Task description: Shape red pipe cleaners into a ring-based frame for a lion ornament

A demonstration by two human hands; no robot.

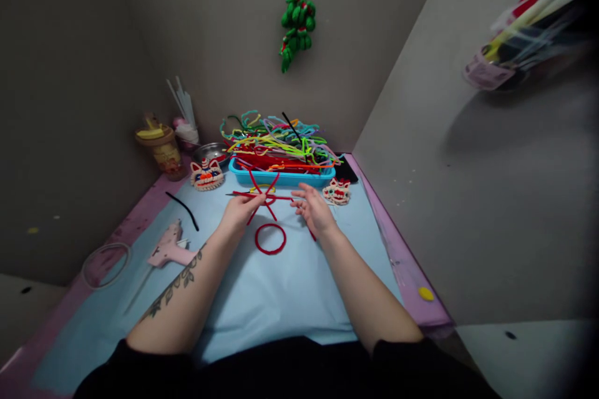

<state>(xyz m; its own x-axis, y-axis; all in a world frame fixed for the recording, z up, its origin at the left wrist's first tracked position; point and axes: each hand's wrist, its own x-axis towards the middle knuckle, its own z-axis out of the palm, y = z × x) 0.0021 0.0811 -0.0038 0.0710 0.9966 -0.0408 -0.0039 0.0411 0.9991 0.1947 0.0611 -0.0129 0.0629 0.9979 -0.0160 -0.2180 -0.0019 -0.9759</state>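
My left hand (244, 207) pinches a star of crossed red pipe cleaners (270, 197) near its centre, the arms fanning out above the table. My right hand (313, 209) is beside the star's right tip, fingers apart. Beneath that hand, the end of another red pipe cleaner (312, 235) shows; the rest is hidden. A red pipe cleaner ring (270, 239) lies on the blue cloth (281, 299) just below the star. Behind the star are yellow loops (262, 188) and a dark pointed tip, perhaps scissors, partly covered.
A blue tray (281, 178) heaped with coloured pipe cleaners stands at the back, between two animal-face crafts (207, 174) (337, 192). At left lie a pink glue gun (171, 246) and a black pipe cleaner (183, 210). A cup (163, 153) and metal bowl (210, 151) stand behind.
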